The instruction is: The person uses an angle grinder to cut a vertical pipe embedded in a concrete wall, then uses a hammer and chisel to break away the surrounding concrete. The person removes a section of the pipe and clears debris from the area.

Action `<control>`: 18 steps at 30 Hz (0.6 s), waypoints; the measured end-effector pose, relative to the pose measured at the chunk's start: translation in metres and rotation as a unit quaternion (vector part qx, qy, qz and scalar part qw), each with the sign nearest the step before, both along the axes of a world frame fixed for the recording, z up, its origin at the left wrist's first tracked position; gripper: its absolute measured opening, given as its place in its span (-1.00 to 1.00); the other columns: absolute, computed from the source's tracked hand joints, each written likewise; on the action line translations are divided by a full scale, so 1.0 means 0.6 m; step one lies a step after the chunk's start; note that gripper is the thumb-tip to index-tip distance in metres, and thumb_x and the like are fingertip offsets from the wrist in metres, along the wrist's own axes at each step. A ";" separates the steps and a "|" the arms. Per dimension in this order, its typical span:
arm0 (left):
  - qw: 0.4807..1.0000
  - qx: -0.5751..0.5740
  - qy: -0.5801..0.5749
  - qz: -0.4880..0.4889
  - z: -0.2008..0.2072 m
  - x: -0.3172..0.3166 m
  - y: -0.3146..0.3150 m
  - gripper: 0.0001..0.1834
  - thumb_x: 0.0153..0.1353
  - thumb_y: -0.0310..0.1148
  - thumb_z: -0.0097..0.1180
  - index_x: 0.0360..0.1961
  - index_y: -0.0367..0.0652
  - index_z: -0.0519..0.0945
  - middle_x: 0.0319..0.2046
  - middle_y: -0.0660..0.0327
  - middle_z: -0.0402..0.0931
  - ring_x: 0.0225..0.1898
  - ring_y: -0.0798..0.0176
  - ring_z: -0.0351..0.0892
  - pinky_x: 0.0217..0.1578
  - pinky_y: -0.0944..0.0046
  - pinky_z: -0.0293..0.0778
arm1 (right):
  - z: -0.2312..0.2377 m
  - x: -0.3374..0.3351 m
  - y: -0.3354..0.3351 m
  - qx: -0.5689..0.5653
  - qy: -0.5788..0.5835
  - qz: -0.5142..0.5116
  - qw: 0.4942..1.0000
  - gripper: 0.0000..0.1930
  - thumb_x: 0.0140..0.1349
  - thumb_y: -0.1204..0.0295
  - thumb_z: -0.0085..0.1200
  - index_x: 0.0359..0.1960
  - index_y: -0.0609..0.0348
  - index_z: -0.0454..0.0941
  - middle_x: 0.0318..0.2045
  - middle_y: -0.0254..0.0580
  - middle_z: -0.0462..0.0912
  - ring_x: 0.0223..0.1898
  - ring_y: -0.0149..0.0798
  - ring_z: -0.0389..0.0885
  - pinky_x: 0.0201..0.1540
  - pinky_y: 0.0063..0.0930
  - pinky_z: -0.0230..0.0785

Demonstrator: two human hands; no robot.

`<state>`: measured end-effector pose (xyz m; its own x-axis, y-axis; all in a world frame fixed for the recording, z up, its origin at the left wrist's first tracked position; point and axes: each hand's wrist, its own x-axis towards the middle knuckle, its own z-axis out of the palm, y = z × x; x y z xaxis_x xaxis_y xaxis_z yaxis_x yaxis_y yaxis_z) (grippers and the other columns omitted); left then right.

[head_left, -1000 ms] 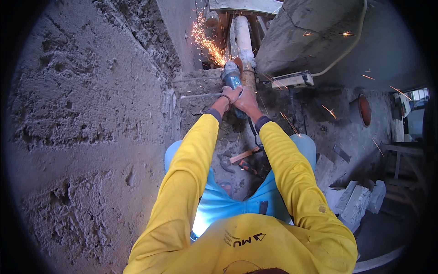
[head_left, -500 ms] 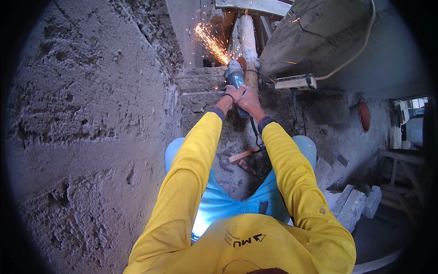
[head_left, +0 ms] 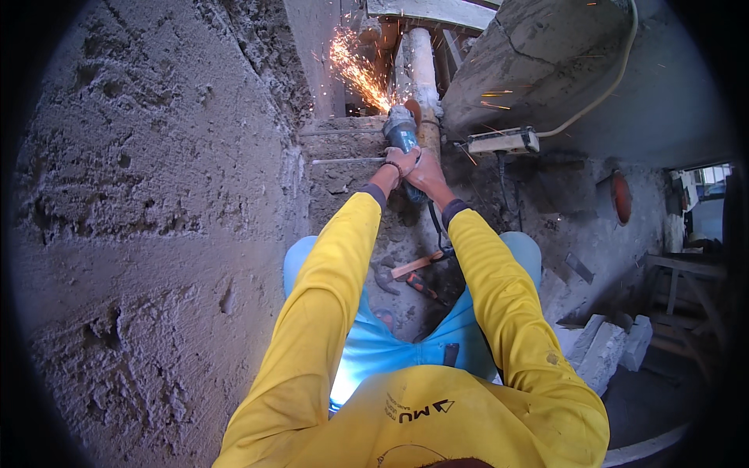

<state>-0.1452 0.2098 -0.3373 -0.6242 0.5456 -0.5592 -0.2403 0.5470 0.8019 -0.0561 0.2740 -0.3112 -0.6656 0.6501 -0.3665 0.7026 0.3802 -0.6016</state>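
My left hand (head_left: pixel 399 162) and my right hand (head_left: pixel 426 173) are both wrapped round the body of a blue angle grinder (head_left: pixel 402 135), held out in front of me. Its brownish disc (head_left: pixel 414 110) meets the left side of an upright-looking, plaster-crusted pipe (head_left: pixel 424 70). Orange sparks (head_left: pixel 355 69) stream from there to the far left. The exact contact point is partly hidden by the grinder head. A black cord (head_left: pixel 435 222) trails from the tool's back end. On the ground between my knees lie a claw hammer (head_left: pixel 409 267) with a wooden handle and a red-and-black tool (head_left: pixel 421 285).
A rough concrete wall (head_left: pixel 156 195) rises close on my left. To the right, a pale power strip (head_left: pixel 503 141) with a plugged-in cord hangs below a slanting concrete slab (head_left: pixel 538 66). White blocks (head_left: pixel 605 355) and a wooden trestle (head_left: pixel 686 269) stand farther right.
Both hands keep their hold on the grinder, which has hardly shifted. The spark spray has changed shape, and more stray sparks streak across to the right.
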 end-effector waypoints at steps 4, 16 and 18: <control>1.000 -0.014 0.023 0.006 -0.009 -0.003 -0.003 0.12 0.19 0.25 0.17 0.26 -0.78 0.25 0.24 -0.40 0.37 0.28 -0.15 0.47 0.25 0.10 0.38 | 0.000 -0.004 -0.002 -0.003 -0.012 0.021 1.000 -0.17 0.03 -0.10 0.30 0.18 0.32 0.43 0.07 0.30 0.62 0.17 0.20 0.59 0.14 -0.07 0.46; 0.999 -0.032 0.029 -0.014 -0.013 -0.010 -0.005 0.12 0.18 0.25 0.17 0.27 -0.77 0.25 0.28 -0.39 0.33 0.32 -0.13 0.43 0.29 0.10 0.34 | 0.018 -0.004 -0.010 -0.020 0.011 0.013 1.000 -0.14 -0.01 -0.12 0.34 0.16 0.36 0.43 0.04 0.32 0.63 0.15 0.18 0.62 0.12 -0.10 0.47; 0.998 -0.040 0.037 -0.014 -0.005 -0.006 -0.001 0.14 0.19 0.25 0.17 0.29 -0.77 0.20 0.29 -0.39 0.31 0.33 -0.12 0.42 0.29 0.11 0.34 | 0.014 -0.003 -0.006 -0.012 0.007 0.007 1.000 -0.14 0.00 -0.12 0.33 0.17 0.34 0.43 0.04 0.32 0.63 0.15 0.19 0.62 0.11 -0.09 0.47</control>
<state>-0.1488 0.2091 -0.3405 -0.6506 0.5189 -0.5545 -0.1651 0.6160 0.7702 -0.0578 0.2703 -0.3030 -0.6805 0.6315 -0.3717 0.6881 0.3764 -0.6204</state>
